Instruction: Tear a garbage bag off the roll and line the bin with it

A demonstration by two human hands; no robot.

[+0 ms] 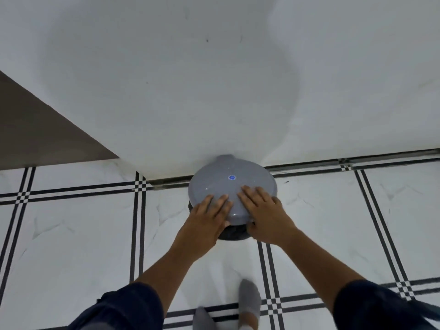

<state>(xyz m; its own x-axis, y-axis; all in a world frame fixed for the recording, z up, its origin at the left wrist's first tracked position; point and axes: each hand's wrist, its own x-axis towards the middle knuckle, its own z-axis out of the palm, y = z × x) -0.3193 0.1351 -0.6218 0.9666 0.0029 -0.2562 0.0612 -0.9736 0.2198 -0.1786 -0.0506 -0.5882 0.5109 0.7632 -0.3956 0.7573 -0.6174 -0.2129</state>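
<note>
From the head view, the bin (234,232) stands on the tiled floor (78,234) against the white wall (166,79), just below frame centre, its grey lid (228,186) closed on top. Black garbage bag (232,234) shows under the lid's rim at 6 o'clock. The left hand (209,222) lies flat on the lid at 7 o'clock, fingers straight, grip wide. The right hand (264,210) presses at 5 o'clock, likewise flat. Grey socks (248,298) show below.
</note>
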